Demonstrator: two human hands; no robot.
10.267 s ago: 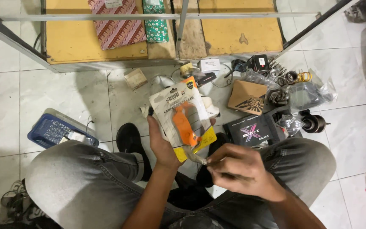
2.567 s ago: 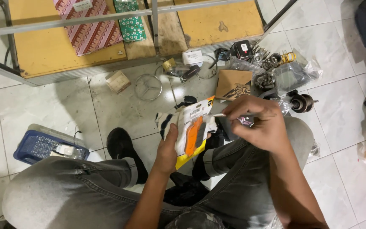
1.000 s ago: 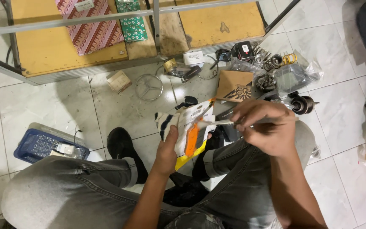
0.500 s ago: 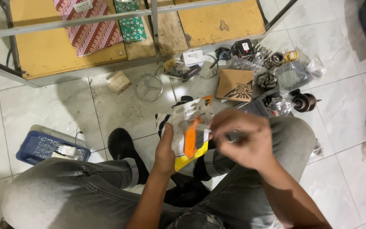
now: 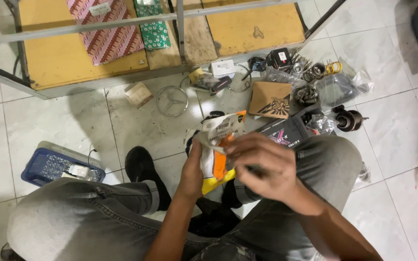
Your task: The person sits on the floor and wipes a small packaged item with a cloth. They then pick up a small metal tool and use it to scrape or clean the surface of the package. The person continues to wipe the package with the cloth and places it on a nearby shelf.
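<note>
Between the knees, above the tiled floor (image 5: 73, 121): left hand (image 5: 192, 166) grips a clear retail packet (image 5: 218, 145) from its left side, fingers closed on it. Packet has a white card top with an orange corner, an orange part inside, yellow at the bottom. It's held up, off the floor, slightly tilted.

Right hand (image 5: 262, 166) is curled over the packet's right side, fingers bent inward. Looks like something dark is pinched under them, but the hand hides it, so I can't tell what it holds or whether it actually grips the packet.

Around: black shoe (image 5: 143, 166) just left of the hands, blue basket (image 5: 56, 166) further left. Beyond the packet: brown cardboard box (image 5: 271, 99), dark box (image 5: 289, 133) by the right knee, round metal ring (image 5: 172, 100), heap of bagged springs and metal parts (image 5: 325, 82) top right, wooden shelf (image 5: 247, 29) with patterned cloth (image 5: 107, 31) at the top.

Risks, my read: packet is held by one edge only, so a hard pull from the right hand could tear it unevenly and drop the orange part into the floor clutter, where small pieces get lost. Cramped spot between the legs also limits the view of the fingers.
</note>
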